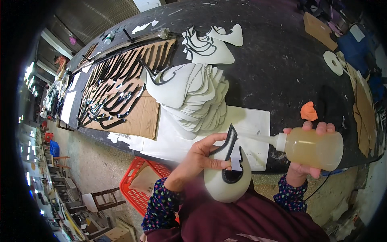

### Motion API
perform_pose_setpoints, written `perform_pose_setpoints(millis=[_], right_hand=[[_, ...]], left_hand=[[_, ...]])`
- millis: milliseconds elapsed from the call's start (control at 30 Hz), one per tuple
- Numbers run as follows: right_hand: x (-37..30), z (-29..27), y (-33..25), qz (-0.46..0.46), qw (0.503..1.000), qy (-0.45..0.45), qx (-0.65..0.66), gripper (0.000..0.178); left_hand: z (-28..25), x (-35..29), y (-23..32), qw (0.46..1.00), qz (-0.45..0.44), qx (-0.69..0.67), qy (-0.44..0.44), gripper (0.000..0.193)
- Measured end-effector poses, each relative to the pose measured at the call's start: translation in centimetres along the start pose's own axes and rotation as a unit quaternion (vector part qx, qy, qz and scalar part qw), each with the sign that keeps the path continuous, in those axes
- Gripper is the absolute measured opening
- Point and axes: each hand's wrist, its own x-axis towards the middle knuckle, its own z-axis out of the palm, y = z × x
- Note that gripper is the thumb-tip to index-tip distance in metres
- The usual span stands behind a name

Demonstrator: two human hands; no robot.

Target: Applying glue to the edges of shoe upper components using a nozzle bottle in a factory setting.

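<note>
My left hand pinches a white curved panel with black curved trim, held in front of me at the table's near edge. A small pale rectangle lies across the trim near my thumb. My right hand is wrapped round a translucent squeeze bottle of yellowish liquid, tipped on its side. Its long thin nozzle points left, the tip close to the panel's upper black point; whether they touch I cannot tell. Beyond my left hand rises a tall stack of similar white panels, the top one black-trimmed.
White paper lies under the stack on the dark table. Cardboard at left bears many black curved strips. More trimmed panels lie farther back. An orange crumpled lump and a white roll are at right. Below left stands a red basket.
</note>
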Motion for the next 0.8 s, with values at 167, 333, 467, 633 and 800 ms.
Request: perform_pose_setpoints(millis=[167,333,467,633,800], right_hand=[[0.1,-0.6,0.1,0.03,0.999,-0.017,0.01,0.078],[0.2,-1.6,0.1,-0.007,0.993,0.034,-0.114,0.08],[0.1,-2.7,0.4,-0.006,0.978,0.173,-0.114,0.083],[0.6,-4.8,0.6,0.006,0.996,0.06,-0.061,0.08],[0.2,-5.6,-0.1,-0.024,0.968,0.191,-0.164,0.079]], left_hand=[[0.1,0.3,-0.4,1.0,-0.002,-0.017,-0.003,0.058],[0.4,1.3,0.2,0.999,-0.012,0.033,0.004,0.057],[0.5,2.7,2.1,0.997,-0.038,0.069,0.001,0.057],[1.2,4.9,3.3,0.989,-0.053,0.136,-0.022,0.057],[1.6,6.5,3.0,0.987,-0.102,0.125,-0.02,0.058]])
